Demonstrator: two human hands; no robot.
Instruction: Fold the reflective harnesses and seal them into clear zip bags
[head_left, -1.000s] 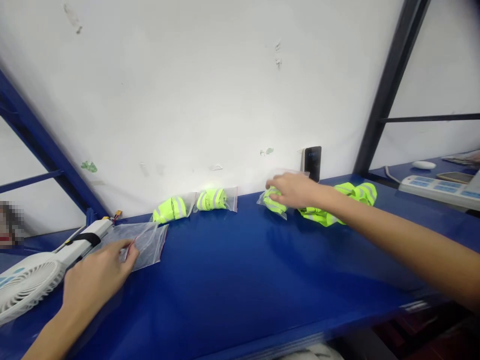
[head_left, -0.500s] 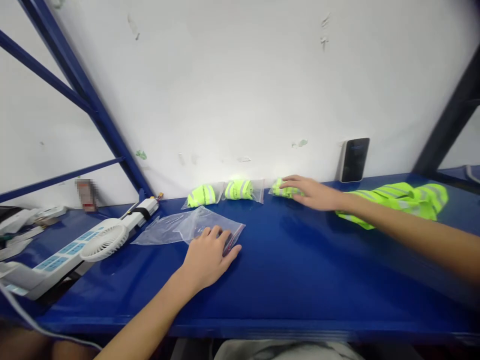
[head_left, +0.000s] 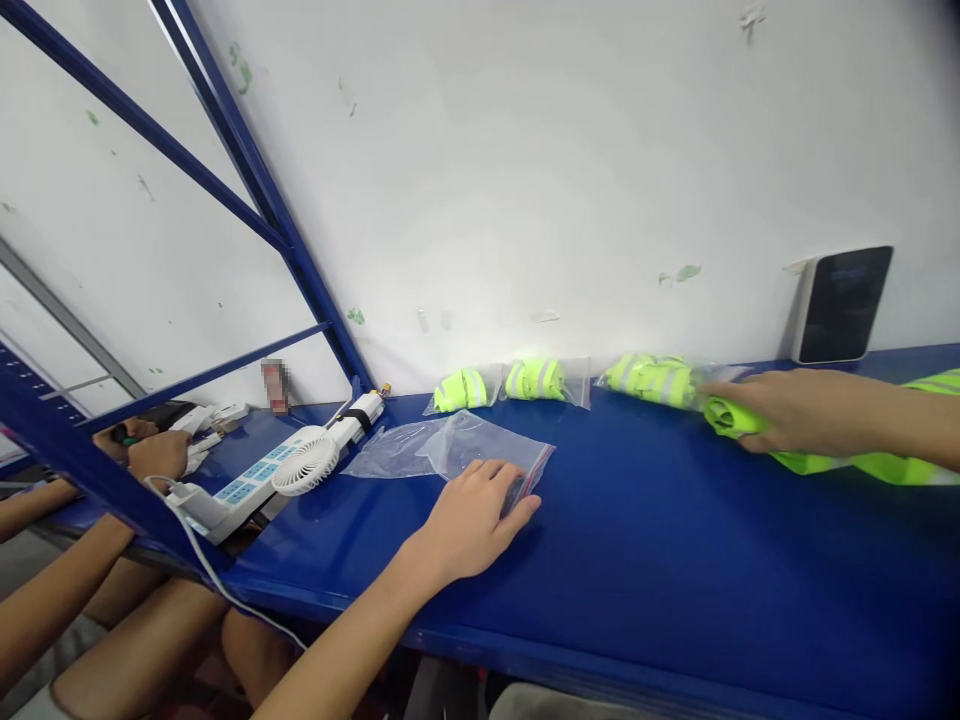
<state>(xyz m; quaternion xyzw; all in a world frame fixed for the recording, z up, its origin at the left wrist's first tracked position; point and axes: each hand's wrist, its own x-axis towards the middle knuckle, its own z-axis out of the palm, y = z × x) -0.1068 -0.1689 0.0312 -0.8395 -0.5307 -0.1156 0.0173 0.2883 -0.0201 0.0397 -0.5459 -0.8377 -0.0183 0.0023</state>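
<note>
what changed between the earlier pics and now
The right hand has let go of the rightmost bagged bundle by the wall, moved right, and now appears to grip the rolled end of the loose neon fabric. The left hand moved right, bringing a clear bag along, and rests on it, no longer pinching. The other two bagged bundles and dark-screened device stayed put.

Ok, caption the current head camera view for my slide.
Left hand on a clear plastic bag, right hand on rolled neon-yellow fabric, three bagged rolls along the wall.
</note>
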